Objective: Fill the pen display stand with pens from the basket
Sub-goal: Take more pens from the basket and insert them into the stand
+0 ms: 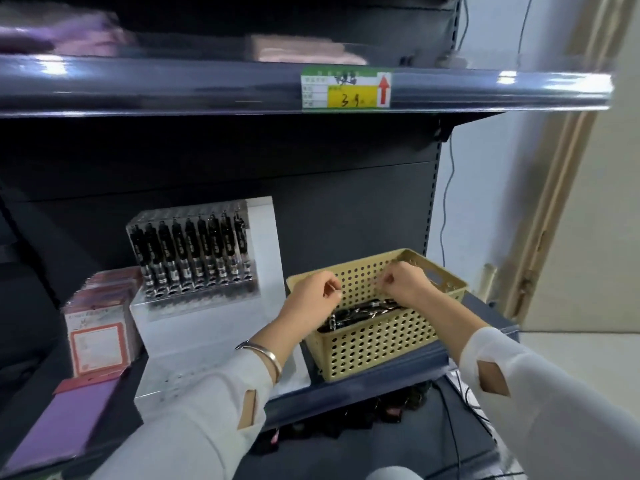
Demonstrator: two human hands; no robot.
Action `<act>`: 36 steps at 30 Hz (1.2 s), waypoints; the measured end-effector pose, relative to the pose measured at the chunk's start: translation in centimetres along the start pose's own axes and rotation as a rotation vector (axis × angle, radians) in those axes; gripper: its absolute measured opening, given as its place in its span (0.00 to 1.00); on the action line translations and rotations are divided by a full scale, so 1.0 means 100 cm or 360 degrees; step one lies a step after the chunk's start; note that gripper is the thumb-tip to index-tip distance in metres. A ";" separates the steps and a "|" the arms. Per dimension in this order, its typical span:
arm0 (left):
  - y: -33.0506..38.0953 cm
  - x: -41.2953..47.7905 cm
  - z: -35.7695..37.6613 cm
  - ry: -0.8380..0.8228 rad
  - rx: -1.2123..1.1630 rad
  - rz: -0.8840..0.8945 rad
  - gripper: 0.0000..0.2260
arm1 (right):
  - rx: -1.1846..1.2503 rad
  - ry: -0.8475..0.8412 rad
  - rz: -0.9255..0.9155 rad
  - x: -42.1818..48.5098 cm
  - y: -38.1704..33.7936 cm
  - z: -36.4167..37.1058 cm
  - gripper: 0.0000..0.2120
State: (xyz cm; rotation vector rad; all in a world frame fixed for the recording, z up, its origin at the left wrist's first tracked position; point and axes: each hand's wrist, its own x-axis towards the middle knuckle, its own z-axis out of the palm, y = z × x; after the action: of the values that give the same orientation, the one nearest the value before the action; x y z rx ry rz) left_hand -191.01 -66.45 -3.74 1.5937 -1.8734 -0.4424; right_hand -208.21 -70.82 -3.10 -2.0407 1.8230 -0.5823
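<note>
basket (374,344) top open, upper shelf (207,88) overhead

— Worn on the arms?
— Long white sleeves, thin and loose. Left sleeve (194,424) and right sleeve (561,414), seemingly of the same cloth.
— Plain all over?
— Not quite. Cut with a narrow slit-shaped opening (247,408) on the left forearm, and with a diamond-shaped opening (491,377) on the right.
— And at the cuffs?
— Wide at the hem, ending short of the wrist on both sides. Beyond them, left hand (313,292) and right hand (403,282), both bare.
— Any jewellery?
— A slim silver-coloured bangle (268,353) round the left wrist, smooth and glinting. Possibly made of two thin loops; too blurred to say.
</note>
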 end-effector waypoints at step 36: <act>0.007 0.089 0.091 -0.0626 0.0628 -0.0121 0.17 | -0.0247 -0.0274 -0.0049 0.060 0.056 0.028 0.08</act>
State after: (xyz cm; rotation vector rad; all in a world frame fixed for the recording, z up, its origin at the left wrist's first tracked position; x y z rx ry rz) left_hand -198.12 -76.19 -7.92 1.9500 -2.3106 -0.4660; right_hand -210.98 -77.44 -7.93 -2.1480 1.7871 -0.2702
